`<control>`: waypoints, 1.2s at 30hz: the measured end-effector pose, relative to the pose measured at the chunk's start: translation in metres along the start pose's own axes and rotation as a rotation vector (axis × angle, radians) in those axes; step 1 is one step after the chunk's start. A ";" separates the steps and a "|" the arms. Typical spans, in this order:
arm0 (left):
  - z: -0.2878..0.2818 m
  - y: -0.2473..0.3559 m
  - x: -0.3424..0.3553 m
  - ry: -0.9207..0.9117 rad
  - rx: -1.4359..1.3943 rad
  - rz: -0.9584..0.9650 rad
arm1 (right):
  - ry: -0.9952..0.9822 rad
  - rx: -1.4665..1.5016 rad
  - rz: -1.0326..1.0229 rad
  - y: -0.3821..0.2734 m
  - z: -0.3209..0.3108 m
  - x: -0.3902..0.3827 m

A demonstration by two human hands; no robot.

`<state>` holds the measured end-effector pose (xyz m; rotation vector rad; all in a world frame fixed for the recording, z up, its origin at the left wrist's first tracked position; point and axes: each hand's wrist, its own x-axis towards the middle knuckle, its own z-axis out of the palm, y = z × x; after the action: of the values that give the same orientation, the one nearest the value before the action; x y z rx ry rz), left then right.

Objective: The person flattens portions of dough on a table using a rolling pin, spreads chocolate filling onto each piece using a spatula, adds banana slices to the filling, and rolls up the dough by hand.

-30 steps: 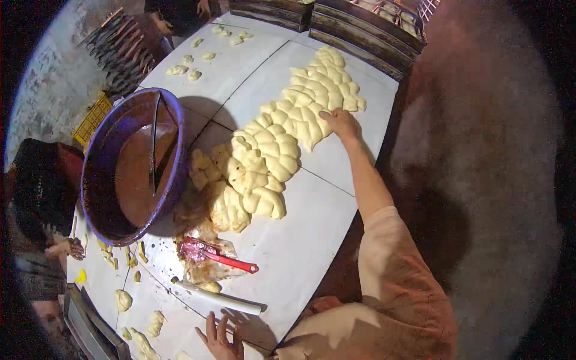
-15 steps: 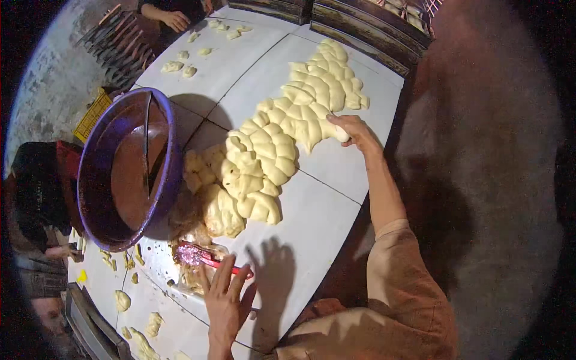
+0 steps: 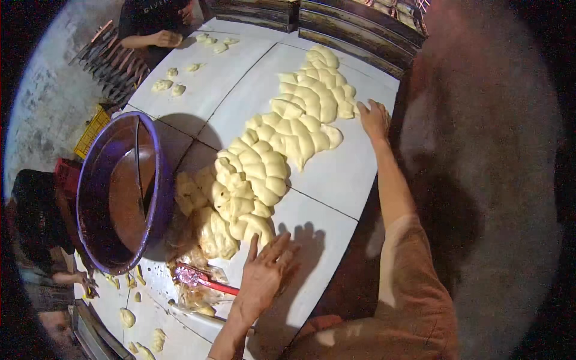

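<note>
A long, lumpy mass of pale yellow dough (image 3: 258,168), scored into bulging pieces, stretches diagonally over the white tiled table. My right hand (image 3: 374,120) is beside its far right edge, thumb and fingers apart; whether the thumb touches the dough is unclear. Near the dough's close end, my left hand (image 3: 267,273) hovers with fingers spread, holding nothing and casting a shadow on the tiles. Just left of that hand lies a red-handled tool (image 3: 207,281) with a wet, reddish head, resting on smeared, shiny sheeting; its exact kind is hard to make out.
A large purple basin (image 3: 157,198) holding brown mixture and a dark rod stands left of the dough. Small dough pieces (image 3: 162,85) lie scattered at the far left and near left. Stacked dark trays (image 3: 360,39) line the far edge. Co-workers' hands (image 3: 168,39) show at the far left and left.
My right hand has let go of the dough's right edge and moved farther away and right. My left hand has shifted right, away from the red-handled tool. The scene has shifted slightly in view.
</note>
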<state>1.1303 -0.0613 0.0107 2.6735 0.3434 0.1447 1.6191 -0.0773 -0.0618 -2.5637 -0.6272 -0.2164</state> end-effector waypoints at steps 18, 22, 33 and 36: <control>-0.004 -0.011 0.006 -0.013 -0.106 -0.024 | -0.470 1.021 0.205 0.040 -0.022 -0.044; 0.019 -0.007 0.065 0.026 -0.046 0.105 | -0.505 0.712 0.176 0.035 -0.034 -0.058; 0.084 0.018 0.235 0.186 0.098 0.131 | -0.235 1.405 -0.128 0.112 -0.050 -0.152; 0.093 0.023 0.218 0.187 0.080 0.049 | -0.058 0.901 -0.191 0.076 -0.083 -0.206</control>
<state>1.3602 -0.0621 -0.0531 2.7549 0.3487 0.4064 1.4701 -0.2582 -0.0761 -1.6500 -0.7695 0.0754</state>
